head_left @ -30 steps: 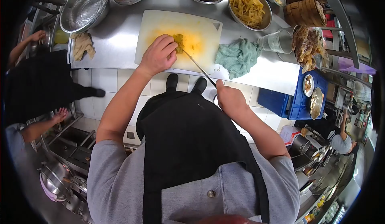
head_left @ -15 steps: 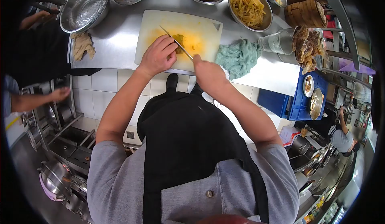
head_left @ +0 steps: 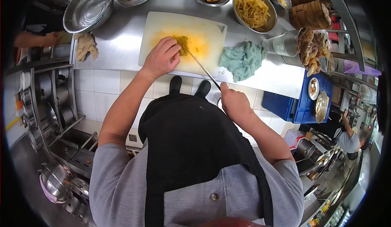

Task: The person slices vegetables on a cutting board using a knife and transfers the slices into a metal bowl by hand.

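Observation:
My left hand [head_left: 162, 59] has its fingers curled down on a small pile of yellow-green vegetable [head_left: 181, 44]. Beneath it lies a white cutting board [head_left: 157, 23], stained yellow in the middle. My right hand [head_left: 236, 103] grips the dark handle of a knife [head_left: 205, 71] and sits beyond the counter's front edge. The blade slants up and left across the board's near edge, its tip beside the vegetable pile. A few small bits lie on the board to the right of the pile.
Right of the board are a green cloth [head_left: 243, 61] and a clear plastic container [head_left: 281, 44]. Metal bowls line the back, one with yellow shreds [head_left: 251, 13]. Steamer baskets [head_left: 310, 15] stand at right, a beige cloth [head_left: 85, 47] at left. Another person's hand [head_left: 52, 39] is at far left.
My right hand has drawn the knife back toward my body and to the right. My left hand stays at the vegetable. The other person at left has moved toward the back.

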The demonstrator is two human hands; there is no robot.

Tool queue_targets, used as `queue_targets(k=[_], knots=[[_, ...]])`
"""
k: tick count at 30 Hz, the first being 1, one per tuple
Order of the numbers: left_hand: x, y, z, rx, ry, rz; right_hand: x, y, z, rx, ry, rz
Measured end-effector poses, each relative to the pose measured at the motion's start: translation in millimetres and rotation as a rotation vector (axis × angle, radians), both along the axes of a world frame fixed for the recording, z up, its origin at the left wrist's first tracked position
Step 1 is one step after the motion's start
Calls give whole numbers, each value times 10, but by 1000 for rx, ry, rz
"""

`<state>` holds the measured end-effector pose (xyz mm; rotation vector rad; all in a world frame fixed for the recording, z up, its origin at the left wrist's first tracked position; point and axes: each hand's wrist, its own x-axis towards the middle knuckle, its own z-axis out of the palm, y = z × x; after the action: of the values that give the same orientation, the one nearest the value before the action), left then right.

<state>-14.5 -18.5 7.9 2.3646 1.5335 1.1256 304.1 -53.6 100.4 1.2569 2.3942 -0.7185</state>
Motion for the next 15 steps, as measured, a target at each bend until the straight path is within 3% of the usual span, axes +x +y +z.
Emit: queue_targets(k=[15], knots=[[-3, -1, -51, -5, -24, 6, -1025, 540, -190, 120, 154, 3]])
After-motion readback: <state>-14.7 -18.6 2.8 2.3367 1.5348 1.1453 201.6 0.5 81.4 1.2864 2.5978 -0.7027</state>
